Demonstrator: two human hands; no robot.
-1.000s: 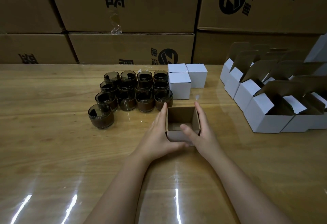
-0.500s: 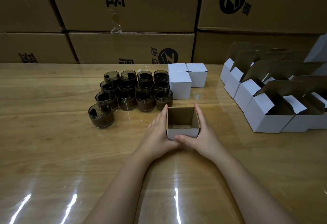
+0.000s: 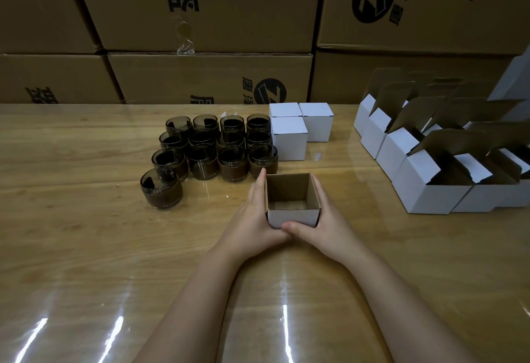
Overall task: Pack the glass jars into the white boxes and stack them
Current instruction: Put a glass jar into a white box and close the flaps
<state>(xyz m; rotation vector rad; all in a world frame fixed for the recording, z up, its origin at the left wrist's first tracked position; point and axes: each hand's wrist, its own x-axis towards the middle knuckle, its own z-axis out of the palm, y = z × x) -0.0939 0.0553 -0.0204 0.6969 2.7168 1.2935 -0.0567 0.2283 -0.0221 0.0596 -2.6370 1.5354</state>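
My left hand (image 3: pixel 252 219) and right hand (image 3: pixel 329 219) bracket the open white box (image 3: pixel 292 214) at the centre of the desk (image 3: pixel 86 219), fingers (image 3: pixel 258 187) straight and flat on its side walls, thumbs meeting on the near wall. I'd square it gently, without crushing the card. It looks empty, with the glass jars (image 3: pixel 218 147) at its 11 o'clock, three closed boxes (image 3: pixel 289 138) at 12 and the open-flapped boxes (image 3: pixel 424 193) at 3.
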